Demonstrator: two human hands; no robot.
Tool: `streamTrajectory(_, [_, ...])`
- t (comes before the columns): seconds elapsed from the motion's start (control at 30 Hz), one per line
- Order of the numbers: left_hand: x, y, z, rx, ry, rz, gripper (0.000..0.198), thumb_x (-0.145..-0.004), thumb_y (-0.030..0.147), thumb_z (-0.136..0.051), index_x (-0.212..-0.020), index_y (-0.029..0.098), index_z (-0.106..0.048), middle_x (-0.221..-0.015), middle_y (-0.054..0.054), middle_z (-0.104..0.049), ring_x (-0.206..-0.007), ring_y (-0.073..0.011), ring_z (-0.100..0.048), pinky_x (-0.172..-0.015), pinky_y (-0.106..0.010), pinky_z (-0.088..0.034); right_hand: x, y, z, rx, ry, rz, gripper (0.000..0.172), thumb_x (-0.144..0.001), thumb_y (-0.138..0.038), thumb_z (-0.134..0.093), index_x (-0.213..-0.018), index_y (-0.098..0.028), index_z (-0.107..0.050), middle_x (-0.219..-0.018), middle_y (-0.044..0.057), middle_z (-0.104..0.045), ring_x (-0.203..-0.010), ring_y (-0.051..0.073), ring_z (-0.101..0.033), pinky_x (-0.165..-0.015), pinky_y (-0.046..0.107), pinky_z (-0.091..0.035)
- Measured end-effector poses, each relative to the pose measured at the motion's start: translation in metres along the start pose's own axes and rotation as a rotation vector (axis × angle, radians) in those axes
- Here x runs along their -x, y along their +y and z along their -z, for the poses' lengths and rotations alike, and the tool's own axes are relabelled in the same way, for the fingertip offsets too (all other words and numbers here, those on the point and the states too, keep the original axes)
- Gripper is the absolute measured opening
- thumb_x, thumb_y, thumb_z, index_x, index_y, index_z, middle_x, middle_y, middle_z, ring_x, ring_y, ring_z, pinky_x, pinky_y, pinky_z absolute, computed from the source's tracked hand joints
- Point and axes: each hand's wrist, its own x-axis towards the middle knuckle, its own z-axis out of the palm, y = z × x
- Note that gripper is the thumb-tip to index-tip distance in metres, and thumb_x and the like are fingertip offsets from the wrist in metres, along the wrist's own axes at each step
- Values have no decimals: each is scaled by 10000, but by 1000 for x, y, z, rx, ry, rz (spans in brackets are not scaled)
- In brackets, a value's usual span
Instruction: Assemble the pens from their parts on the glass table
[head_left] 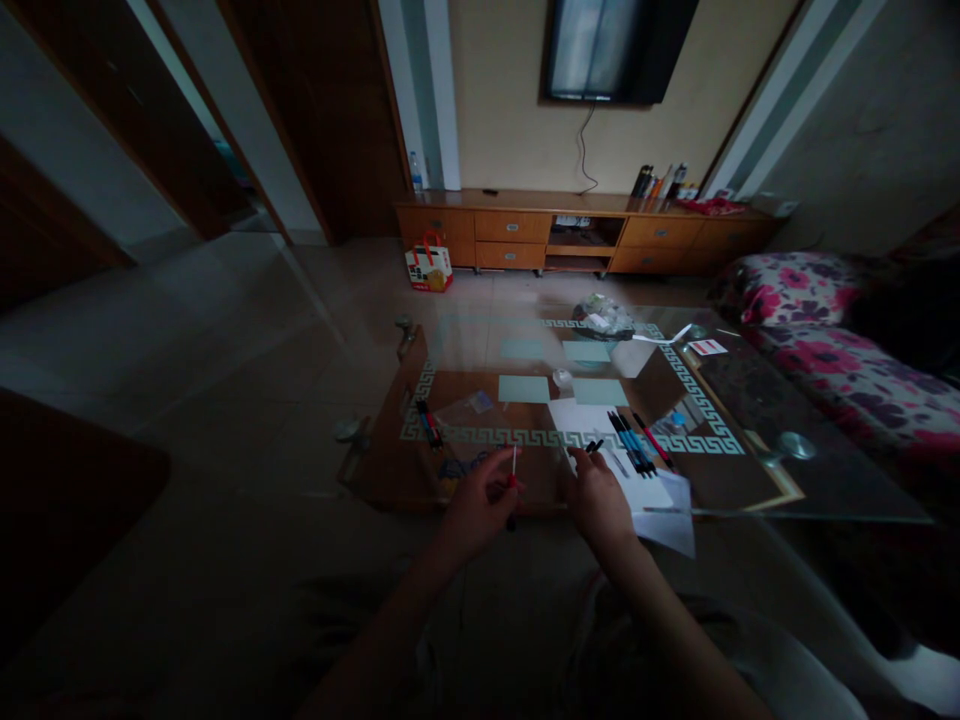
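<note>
Head view: your left hand point(480, 505) pinched a red pen point(513, 482), but I couldn't tell if your right hand point(600, 503) held anything.

Wall-mounted television point(619, 50) is hanging at the back, its dark cable point(583, 150) trailing down toward a wooden TV cabinet point(512, 228). Bottles and canisters point(660, 184) are standing clustered near the cabinet's right end; a clear water bottle point(415, 172) is standing at its left end. Carrier bag point(429, 268), red-handled, is resting on the tiled floor point(300, 330) before the cabinet. Floral sofa point(802, 285) is flanking the glass worktop point(709, 443) on the right. Red-and-white card point(707, 347) is lying toward the worktop's far right. Brown door point(315, 110) is filling part of the left background.
</note>
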Motion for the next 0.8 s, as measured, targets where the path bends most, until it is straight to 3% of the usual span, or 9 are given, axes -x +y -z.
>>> streamTrajectory(0.3, [0, -4, 0, 16, -17, -3, 499, -878, 237, -584, -1363, 227, -467, -963, -63, -695, -788, -172, -695, -687, -279, -551, -7, -1, -3, 186, -150, -68, 467, -950, -181, -406, -1413, -245, -429, -1098, 126, -583, -965, 226, -615, -790, 294, -446])
streamTrajectory(0.5, [1, -5, 0, -4, -23, -4, 492, -877, 230, -582, -1357, 237, -472, -968, -63, -697, -775, -169, -695, -680, -285, -551, -9, -2, -3, 248, -142, -85, 466, -957, -185, -377, -1408, -284, -443, -1176, 126, -563, -964, 231, -623, -720, 293, -454])
streamTrajectory(0.63, [1, -4, 1, 9, -37, -5, 486, -884, 236, -576, -1358, 237, -467, -977, -64, -698, -777, -171, -700, -692, -292, -556, -8, -3, -2, 244, -113, -60, 408, -965, -191, -359, -1328, -272, -527, -1136, 115, -586, -969, 230, -623, -734, 298, -452])
streamTrajectory(0.8, [2, -2, 1, 10, -37, -8, 481, -888, 254, -577, -1357, 230, -471, -995, -75, -699, -783, -174, -701, -698, -293, -561, -8, -3, 1, 230, -107, -81, 399, -967, -207, -375, -1327, -302, -519, -1110, 95, -601, -939, 221, -636, -693, 284, -444])
